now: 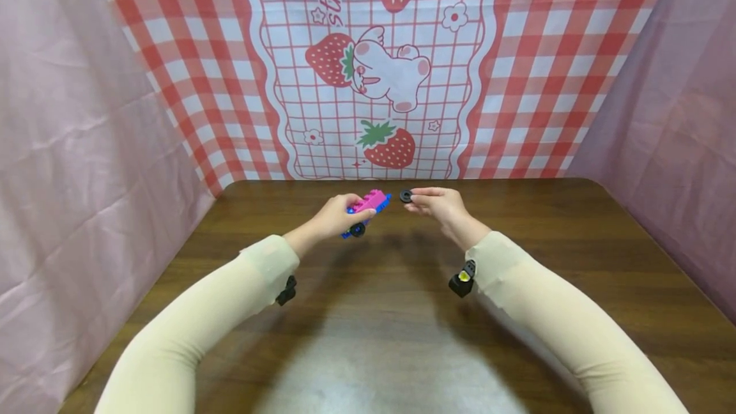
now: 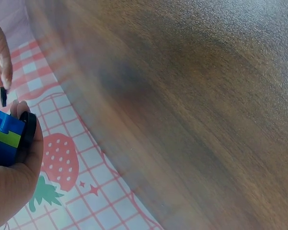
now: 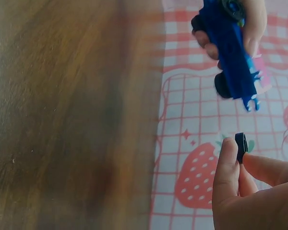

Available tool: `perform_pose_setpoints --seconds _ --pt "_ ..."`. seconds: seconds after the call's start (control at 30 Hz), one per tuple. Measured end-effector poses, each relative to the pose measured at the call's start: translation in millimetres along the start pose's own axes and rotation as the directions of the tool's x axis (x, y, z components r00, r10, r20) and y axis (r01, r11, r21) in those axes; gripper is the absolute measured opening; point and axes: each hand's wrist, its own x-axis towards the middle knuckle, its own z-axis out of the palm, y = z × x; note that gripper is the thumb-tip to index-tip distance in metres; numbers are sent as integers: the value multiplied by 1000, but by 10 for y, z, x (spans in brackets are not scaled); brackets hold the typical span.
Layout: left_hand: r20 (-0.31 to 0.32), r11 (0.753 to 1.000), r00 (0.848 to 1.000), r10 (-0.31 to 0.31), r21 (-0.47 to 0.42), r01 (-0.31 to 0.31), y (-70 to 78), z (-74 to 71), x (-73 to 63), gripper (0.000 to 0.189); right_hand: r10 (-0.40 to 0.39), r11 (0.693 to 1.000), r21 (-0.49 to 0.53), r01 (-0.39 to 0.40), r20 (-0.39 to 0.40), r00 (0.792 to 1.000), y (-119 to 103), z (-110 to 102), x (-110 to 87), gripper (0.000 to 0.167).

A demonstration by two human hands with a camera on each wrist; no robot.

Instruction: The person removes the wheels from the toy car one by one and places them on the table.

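My left hand grips a toy brick car, pink studded bricks over a blue base, held above the far part of the table. In the right wrist view the car's blue underside faces the camera, with three black wheels showing on it. Between thumb and fingers, my right hand pinches a loose black wheel, a short gap away from the car's end. The left wrist view shows the car with a green-yellow strip on its side, and the pinched wheel edge-on beyond it.
Brown wood-grain table lies under both arms. Behind it hangs a red-and-white checked cloth with strawberry prints. Pink curtains close off both sides. A small black device is strapped at each wrist.
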Motion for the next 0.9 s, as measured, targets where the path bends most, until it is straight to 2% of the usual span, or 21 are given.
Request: perform_pose_setpoints --seconds 0.13,0.27,0.43,0.7,0.9 --pt "-3 1000 1000 10 7 -10 -1 10 1 45 49 997 54 -49 -9 999 32 -43 59 41" --pt "-3 1000 1000 19 16 -19 -2 22 -8 45 64 995 77 -62 -24 998 81 -80 117 42" --pt "-8 1000 1000 28 7 -28 14 12 -6 42 86 995 59 -82 -58 995 119 -175 239 43" --pt "3 999 999 38 16 -38 48 -13 -13 42 190 981 55 -184 -113 975 180 -316 401 45" --pt "2 999 999 33 9 -33 43 -22 -18 42 204 978 76 -195 -136 970 224 -382 457 41"
